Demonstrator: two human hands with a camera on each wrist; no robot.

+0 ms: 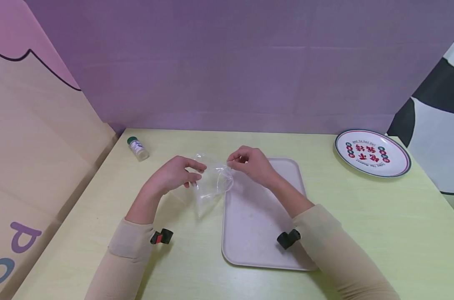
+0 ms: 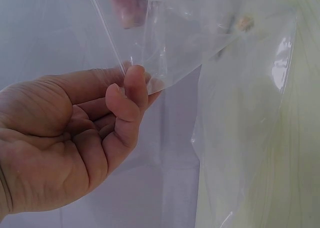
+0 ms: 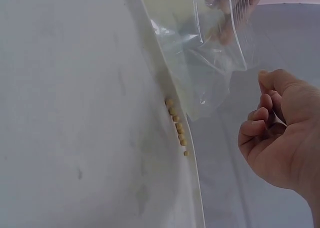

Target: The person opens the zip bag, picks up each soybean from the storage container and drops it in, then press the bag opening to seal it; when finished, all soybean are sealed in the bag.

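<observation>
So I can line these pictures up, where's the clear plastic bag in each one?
Head: the clear zip-seal bag is just left of centre.
Left wrist: across the top and right side.
Right wrist: at the top, right of centre.
Shared landmark: the left hand, seen partly through the bag in the right wrist view.

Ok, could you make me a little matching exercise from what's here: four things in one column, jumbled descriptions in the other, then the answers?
Things:
1. Plastic bag
2. Tray
3. Plate
4. Small bottle

Descriptions:
A. White, with red characters
B. Green-capped
C. See-through, between the left hand and the right hand
D. Rectangular, with rounded corners

Right pairs: 1-C, 2-D, 3-A, 4-B
</observation>
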